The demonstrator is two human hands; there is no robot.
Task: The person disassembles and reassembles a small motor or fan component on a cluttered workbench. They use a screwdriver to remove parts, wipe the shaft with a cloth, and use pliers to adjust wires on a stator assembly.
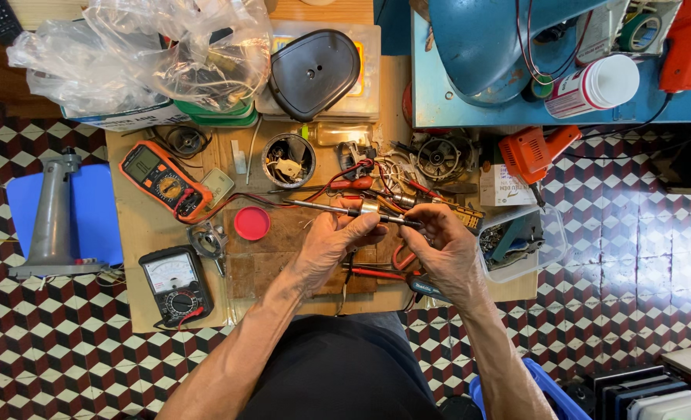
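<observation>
both my hands (pixel 338 237) (pixel 446 249) gripping a soldering iron (pixel 353 208) mid-bench, orange multimeter (pixel 163 179) toward the left edge, red lid (pixel 251 223) beside it

Bright, even light, sharp throughout (slight wide-angle bending at the edges), with glare on the floor tiles (pixel 656 225) at right

A cluttered wooden tabletop (pixel 139 225) carries a red lid (pixel 251 223) left of the fingers (pixel 376 225), beside two multimeters (pixel 176 285).
</observation>
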